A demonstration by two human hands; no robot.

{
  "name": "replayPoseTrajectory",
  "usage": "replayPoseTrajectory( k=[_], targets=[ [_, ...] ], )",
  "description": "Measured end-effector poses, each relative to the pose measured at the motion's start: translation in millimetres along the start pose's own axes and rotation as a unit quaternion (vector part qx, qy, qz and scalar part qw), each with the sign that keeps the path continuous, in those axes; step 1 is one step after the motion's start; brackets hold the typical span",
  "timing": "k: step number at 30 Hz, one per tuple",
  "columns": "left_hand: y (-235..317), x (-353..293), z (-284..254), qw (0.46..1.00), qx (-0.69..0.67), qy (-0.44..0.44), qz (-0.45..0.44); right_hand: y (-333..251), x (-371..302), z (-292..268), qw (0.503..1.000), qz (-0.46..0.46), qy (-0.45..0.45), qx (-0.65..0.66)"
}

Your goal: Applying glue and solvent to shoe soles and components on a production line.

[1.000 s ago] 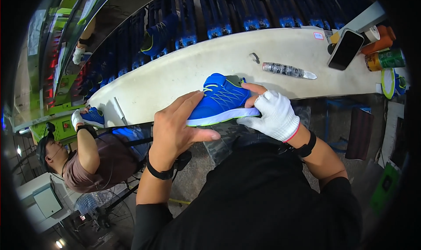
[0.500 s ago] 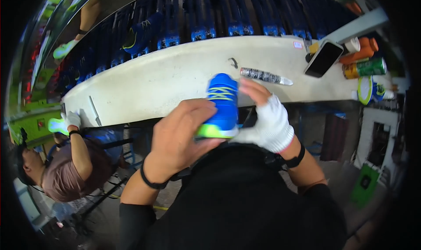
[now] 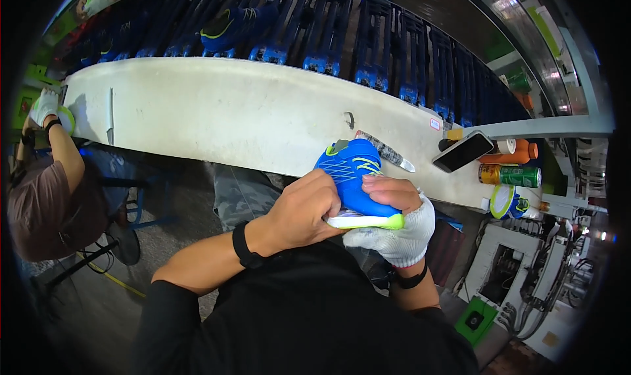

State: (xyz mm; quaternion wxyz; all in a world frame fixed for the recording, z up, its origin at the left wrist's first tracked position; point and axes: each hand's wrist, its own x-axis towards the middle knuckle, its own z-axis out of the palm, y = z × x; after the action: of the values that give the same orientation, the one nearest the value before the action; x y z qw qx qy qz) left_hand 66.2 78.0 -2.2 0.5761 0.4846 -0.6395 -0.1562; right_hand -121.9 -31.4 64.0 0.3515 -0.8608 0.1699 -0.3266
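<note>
A blue sneaker with yellow-green laces is held in front of my chest, tilted, at the near edge of the white bench. Along its lower side runs a white and lime sole; whether it is joined to the upper all along I cannot tell. My bare left hand is closed on the sneaker's left side, fingers curled at the sole edge. My right hand, in a white glove with bare fingertips, grips the toe end, fingers over the blue upper. The palm side of each hand is hidden.
Beyond the bench runs a conveyor of blue slats carrying another blue sneaker. A knife-like tool with a patterned handle, a phone, a can and an orange bottle lie rightward. A co-worker sits at left.
The sneaker has turned from toe-near-upright to tilted sideways, showing its sole edge. My right fingers, apart from it before, now grip it. My view has swung to the right.
</note>
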Motion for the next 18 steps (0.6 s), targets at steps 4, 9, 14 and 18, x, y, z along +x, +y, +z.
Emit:
replayPoseTrajectory(
  k=[4,9,14,18],
  targets=[
    [-14.1,8.1,-14.6,0.997,-0.01,-0.036,0.064,10.5,9.0,-3.7,0.995,-0.039,-0.049,0.083],
    [-11.4,21.8,-23.8,0.983,-0.038,-0.153,-0.091,15.5,3.9,-0.8,0.989,-0.078,-0.067,0.104],
    [-18.4,13.6,-39.4,0.977,-0.068,-0.17,-0.111,29.5,-7.4,2.4,0.973,-0.042,-0.009,0.228],
    [-38.3,-10.6,-57.1,0.969,0.199,-0.142,-0.038,39.8,-14.0,13.5,0.953,0.011,0.111,0.28]
  ],
)
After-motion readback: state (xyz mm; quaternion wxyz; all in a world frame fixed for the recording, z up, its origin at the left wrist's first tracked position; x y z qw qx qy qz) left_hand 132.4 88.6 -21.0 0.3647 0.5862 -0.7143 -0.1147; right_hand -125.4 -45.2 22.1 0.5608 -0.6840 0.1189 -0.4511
